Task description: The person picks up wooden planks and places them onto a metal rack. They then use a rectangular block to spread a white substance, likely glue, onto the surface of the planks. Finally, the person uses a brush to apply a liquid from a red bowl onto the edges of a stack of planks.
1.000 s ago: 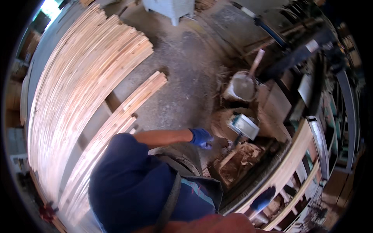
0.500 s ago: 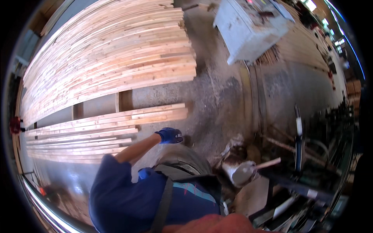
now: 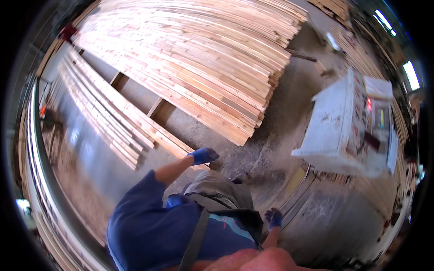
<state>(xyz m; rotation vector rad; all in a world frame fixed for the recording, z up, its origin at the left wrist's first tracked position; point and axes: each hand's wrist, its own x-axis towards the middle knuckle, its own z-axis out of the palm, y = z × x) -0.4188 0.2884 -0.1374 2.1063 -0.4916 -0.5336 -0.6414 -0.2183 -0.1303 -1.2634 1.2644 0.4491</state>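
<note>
**Left hand hangs over the board ends, right hand swings free**

Far left, well apart from the board pile (image 3: 194,72), a shiny metal rail (image 3: 34,122) bends down the edge. Coming in from there, short boards (image 3: 122,147) lie on the near-left side of the pile, their ends stepped. Beside them, the long boards (image 3: 162,135) run alongside the pile, split from it by a gap with wooden crosspieces (image 3: 155,107) showing.

And here's the left hand (image 3: 204,156), blue-gloved, fingers curled, right at the near end of those long boards, just off the pile's near corner! Touching or only passing over? Can't tell. For a sound hold, I'd want the palm square on a board end, thumb under, glove clear of the neighbouring edges.

Across to the right hand (image 3: 274,217), well apart from the left, on the near side of the pile: fingers loosely spread, nothing in them. Best kept low and ready to share the weight, I'd say, since one hand alone may let a long board twist.

Right of the pile stands a pale cabinet (image 3: 330,119); judging by that spot, elbows and board ends want swinging clear of it.
</note>
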